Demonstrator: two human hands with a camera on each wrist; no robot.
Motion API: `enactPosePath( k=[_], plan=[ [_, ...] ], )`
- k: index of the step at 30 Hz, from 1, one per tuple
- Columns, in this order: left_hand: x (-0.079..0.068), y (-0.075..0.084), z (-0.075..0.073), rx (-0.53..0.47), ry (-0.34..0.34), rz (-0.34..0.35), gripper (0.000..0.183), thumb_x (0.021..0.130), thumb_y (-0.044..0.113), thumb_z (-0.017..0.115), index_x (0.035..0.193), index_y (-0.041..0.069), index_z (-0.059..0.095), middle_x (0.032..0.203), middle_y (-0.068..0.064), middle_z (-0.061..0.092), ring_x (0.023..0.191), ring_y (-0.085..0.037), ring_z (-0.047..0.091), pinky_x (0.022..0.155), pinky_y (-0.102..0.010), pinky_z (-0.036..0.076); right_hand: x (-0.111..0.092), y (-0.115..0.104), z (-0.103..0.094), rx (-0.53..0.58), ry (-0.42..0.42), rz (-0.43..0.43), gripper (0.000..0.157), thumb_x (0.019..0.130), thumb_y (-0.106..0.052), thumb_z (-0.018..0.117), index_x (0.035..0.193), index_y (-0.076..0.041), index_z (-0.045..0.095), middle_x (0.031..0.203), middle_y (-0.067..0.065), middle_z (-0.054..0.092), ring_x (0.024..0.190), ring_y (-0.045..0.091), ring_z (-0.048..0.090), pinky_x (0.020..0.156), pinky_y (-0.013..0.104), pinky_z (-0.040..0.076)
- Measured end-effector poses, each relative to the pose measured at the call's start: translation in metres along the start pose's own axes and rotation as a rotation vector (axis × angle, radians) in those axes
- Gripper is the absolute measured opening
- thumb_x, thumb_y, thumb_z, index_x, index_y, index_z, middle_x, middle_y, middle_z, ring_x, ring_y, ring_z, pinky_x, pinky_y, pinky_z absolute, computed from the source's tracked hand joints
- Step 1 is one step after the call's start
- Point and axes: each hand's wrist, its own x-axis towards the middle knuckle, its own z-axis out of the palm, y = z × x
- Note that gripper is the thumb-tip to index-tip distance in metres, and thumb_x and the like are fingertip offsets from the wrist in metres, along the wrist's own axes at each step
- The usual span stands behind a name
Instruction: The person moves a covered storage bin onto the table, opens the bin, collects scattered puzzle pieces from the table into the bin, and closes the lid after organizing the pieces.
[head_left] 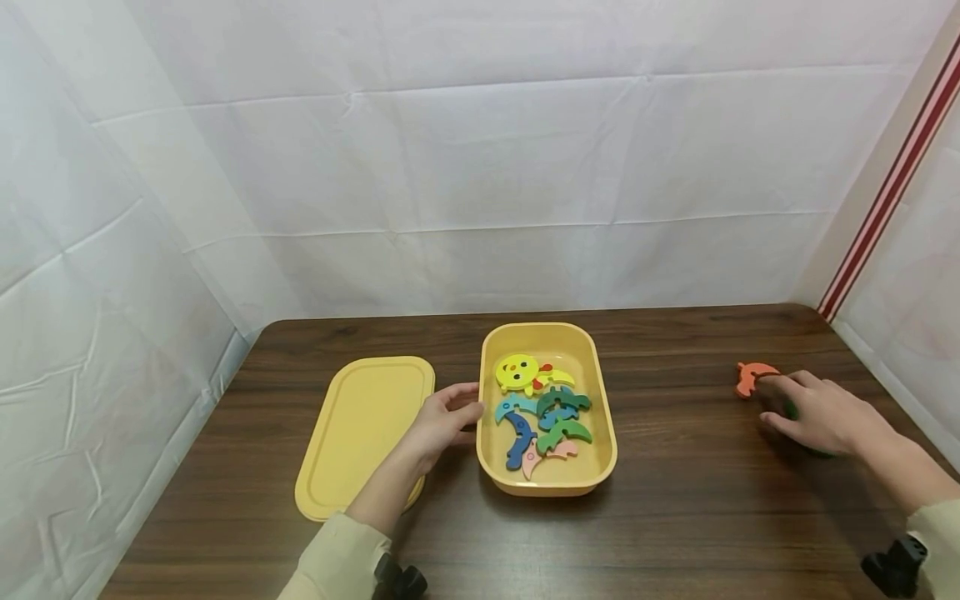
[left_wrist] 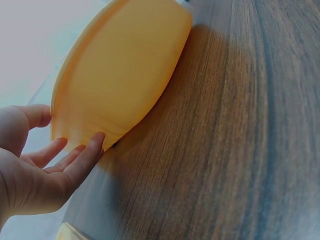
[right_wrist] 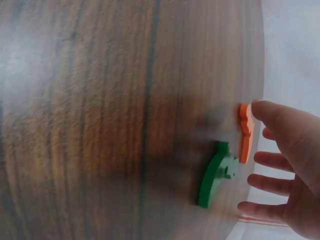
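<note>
A yellow plastic box [head_left: 600, 467] holds several wooden pieces: a round yellow animal face [head_left: 517, 373] and curved pieces in blue, green, yellow and pink. My left hand [head_left: 442, 425] is at the box's left side; in the left wrist view its thumb is by the rim and its extended fingers lie along the wall. Far to the right, my right hand [head_left: 817, 412] hovers over the table with fingers spread and nothing in them. Under it lies a green curved piece [right_wrist: 214, 175], mostly hidden in the head view. An orange curved piece [head_left: 753, 377] lies just beyond.
A yellow lid [head_left: 363, 433] lies flat on the dark wood table [head_left: 675, 517], left of the box, partly behind my left forearm. White sheeting [head_left: 487, 167] stands behind the table and along both sides.
</note>
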Motion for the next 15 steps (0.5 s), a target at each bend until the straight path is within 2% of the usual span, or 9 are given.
enactPosePath(
  k=[7,15],
  plan=[
    [0.002,-0.002,0.0,0.007,0.007,0.001,0.043,0.089,0.014,0.056,0.13,0.004,0.048,0.125,-0.018,0.054,0.105,-0.029,0.059,0.079,-0.04,0.055,-0.006,0.01,0.006,0.011,-0.026,0.053,0.069,0.083,-0.052,0.057,0.126,0.0,0.046,0.116,0.036,0.046,0.097,0.057,0.049,0.067,0.061,0.045],
    [0.002,-0.002,0.0,0.009,0.01,-0.001,0.042,0.089,0.014,0.057,0.129,0.005,0.049,0.124,-0.018,0.054,0.105,-0.028,0.059,0.078,-0.04,0.055,-0.01,0.015,0.012,0.01,-0.061,0.11,0.07,0.08,-0.054,0.06,0.121,0.001,0.049,0.108,0.036,0.046,0.085,0.051,0.054,0.059,0.056,0.047]
  ],
)
